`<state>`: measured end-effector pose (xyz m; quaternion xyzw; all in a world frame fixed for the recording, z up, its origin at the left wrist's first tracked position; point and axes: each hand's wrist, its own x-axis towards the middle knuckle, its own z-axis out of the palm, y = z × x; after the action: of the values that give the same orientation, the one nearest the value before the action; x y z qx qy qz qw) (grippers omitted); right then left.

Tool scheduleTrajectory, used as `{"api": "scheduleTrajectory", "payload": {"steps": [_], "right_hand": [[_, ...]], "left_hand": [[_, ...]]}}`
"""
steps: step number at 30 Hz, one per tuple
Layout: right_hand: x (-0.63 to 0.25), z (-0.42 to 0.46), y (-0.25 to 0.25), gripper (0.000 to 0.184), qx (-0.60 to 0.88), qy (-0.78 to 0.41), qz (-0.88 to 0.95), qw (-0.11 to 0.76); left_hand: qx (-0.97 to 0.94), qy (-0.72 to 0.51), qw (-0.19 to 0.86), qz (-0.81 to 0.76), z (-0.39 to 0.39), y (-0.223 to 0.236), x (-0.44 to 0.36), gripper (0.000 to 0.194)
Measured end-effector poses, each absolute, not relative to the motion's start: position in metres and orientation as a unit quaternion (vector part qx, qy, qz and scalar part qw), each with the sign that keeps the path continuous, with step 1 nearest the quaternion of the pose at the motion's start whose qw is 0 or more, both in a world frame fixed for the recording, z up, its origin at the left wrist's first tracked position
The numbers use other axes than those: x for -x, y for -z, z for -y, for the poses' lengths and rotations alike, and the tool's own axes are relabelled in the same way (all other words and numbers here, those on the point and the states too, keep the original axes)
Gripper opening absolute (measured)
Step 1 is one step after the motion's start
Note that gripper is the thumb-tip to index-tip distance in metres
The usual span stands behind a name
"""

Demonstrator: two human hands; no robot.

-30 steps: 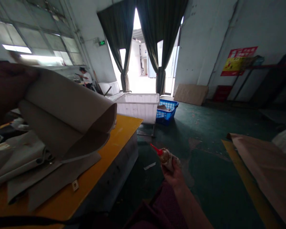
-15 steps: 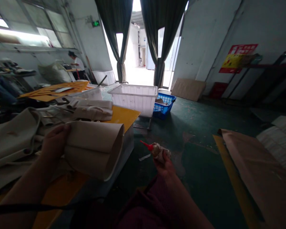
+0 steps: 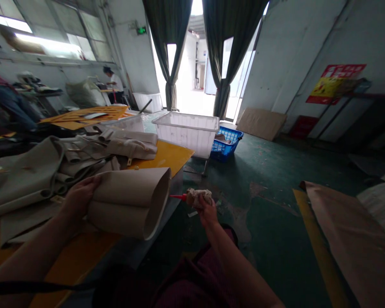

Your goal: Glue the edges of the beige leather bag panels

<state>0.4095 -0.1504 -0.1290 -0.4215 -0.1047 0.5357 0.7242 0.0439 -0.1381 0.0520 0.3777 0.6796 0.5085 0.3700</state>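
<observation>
Head | left fingers (image 3: 92, 182) grip one beige piece (image 3: 125, 190) | right fingers (image 3: 204, 209) grip one red-tipped bottle (image 3: 196, 197) | one blue basket (image 3: 227, 148)

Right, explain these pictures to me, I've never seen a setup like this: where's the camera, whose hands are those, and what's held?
There is no machine here. One camera, worn on a person's head, looks forward and down, so the two bare hands are the wearer's own. The left hand holds a curled beige piece. The right hand holds a bottle whose red nozzle points toward the piece's open end; whether they touch, I can't tell. More beige pieces lie heaped on the yellow tabletop. Beyond it are a white tub and a blue basket.
</observation>
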Motion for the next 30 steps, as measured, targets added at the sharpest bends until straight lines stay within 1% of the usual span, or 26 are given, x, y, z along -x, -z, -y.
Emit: {"api": "scheduleTrajectory", "payload": {"steps": [2,6,11,14,16,19,20,21,24,27,30], "right_hand": [[-0.406,0.142,0.128,0.071,0.426,-0.527,0.113,0.727],[-0.404,0.126,0.128,0.062,0.428,-0.515,0.136,0.730],[-0.405,0.104,0.128,0.052,0.432,-0.495,0.150,0.739],[-0.406,0.094,0.127,0.052,0.432,-0.492,0.162,0.738],[-0.407,0.089,0.126,0.053,0.434,-0.494,0.171,0.734],[-0.409,0.084,0.127,0.054,0.442,-0.496,0.175,0.727],[-0.409,0.084,0.129,0.054,0.446,-0.497,0.175,0.724],[-0.409,0.084,0.130,0.054,0.449,-0.498,0.174,0.721],[-0.408,0.088,0.134,0.057,0.459,-0.499,0.167,0.716],[-0.407,0.098,0.138,0.063,0.464,-0.499,0.160,0.714],[-0.406,0.109,0.140,0.064,0.462,-0.504,0.162,0.712]], "left_hand": [[-0.328,-0.522,0.387,-0.686,0.147,-0.053,-0.047,0.035],[-0.274,-0.540,0.390,-0.694,0.160,-0.050,-0.046,0.040],[-0.269,-0.541,0.416,-0.680,0.164,-0.030,-0.025,0.059],[-0.272,-0.532,0.427,-0.679,0.167,-0.018,-0.017,0.065],[-0.264,-0.533,0.445,-0.670,0.169,-0.015,-0.019,0.061],[-0.239,-0.549,0.442,-0.668,0.173,-0.016,-0.026,0.042],[-0.234,-0.552,0.442,-0.667,0.174,-0.017,-0.028,0.039],[-0.231,-0.552,0.443,-0.667,0.175,-0.018,-0.029,0.039],[-0.235,-0.546,0.443,-0.671,0.176,-0.020,-0.027,0.051],[-0.250,-0.545,0.414,-0.685,0.177,-0.018,-0.023,0.044],[-0.248,-0.540,0.423,-0.684,0.178,-0.016,-0.022,0.041]]}}
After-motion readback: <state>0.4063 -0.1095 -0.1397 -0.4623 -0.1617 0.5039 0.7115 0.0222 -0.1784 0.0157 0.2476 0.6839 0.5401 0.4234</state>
